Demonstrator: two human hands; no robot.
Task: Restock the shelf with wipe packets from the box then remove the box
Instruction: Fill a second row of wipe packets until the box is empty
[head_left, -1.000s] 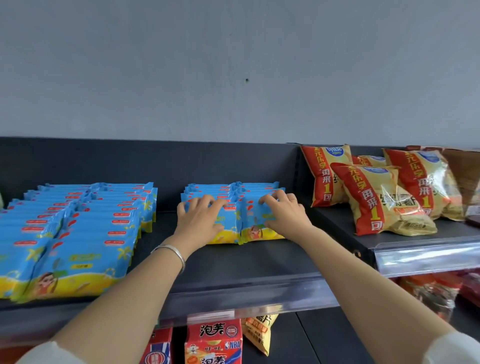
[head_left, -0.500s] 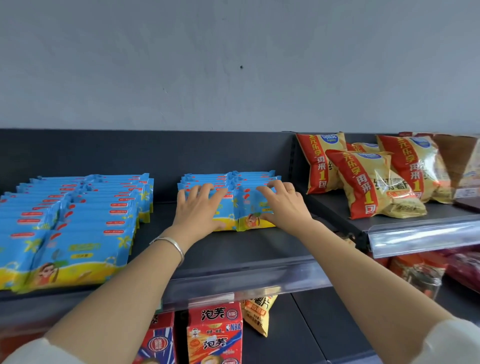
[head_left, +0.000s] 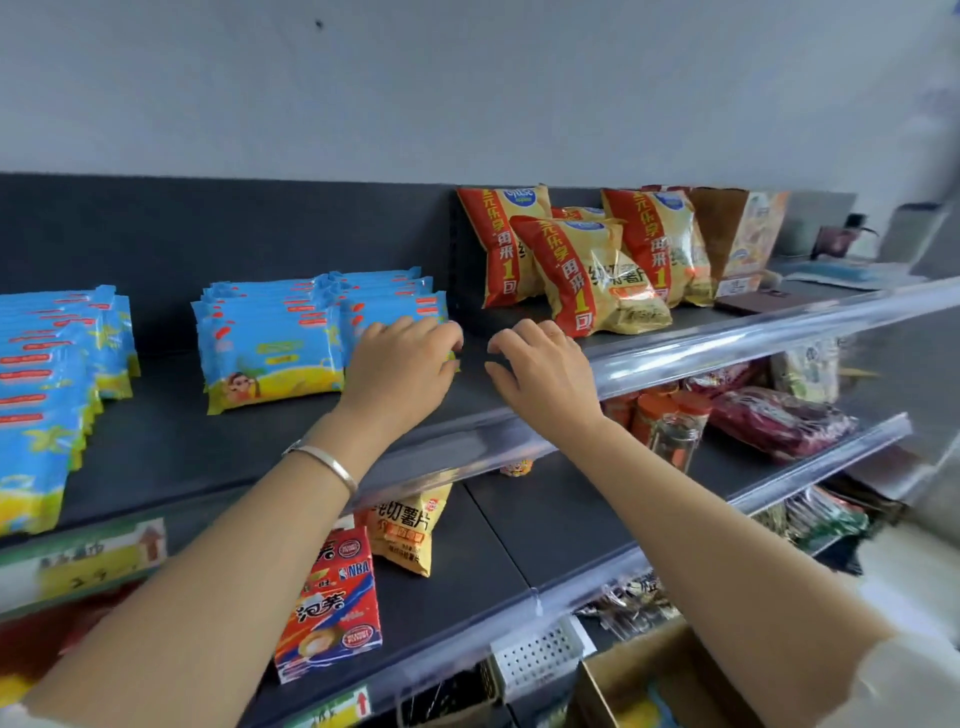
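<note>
Wipe packets (head_left: 270, 343) are stacked in two leaning rows at centre left, on the upper shelf (head_left: 208, 447). The left hand (head_left: 400, 364) is laid on the right row, fingers bent; a grip cannot be confirmed. The right hand (head_left: 540, 374) is held beside it, loosely curled, empty. Slick packets could be toppled forward by a careless release. The cardboard box (head_left: 670, 660) is seen at lower right.

We've only got the one view — head-worn, wide-angle, up close to the shelf (head_left: 171, 441), looking forward and slightly down along it toward its right end.
</note>
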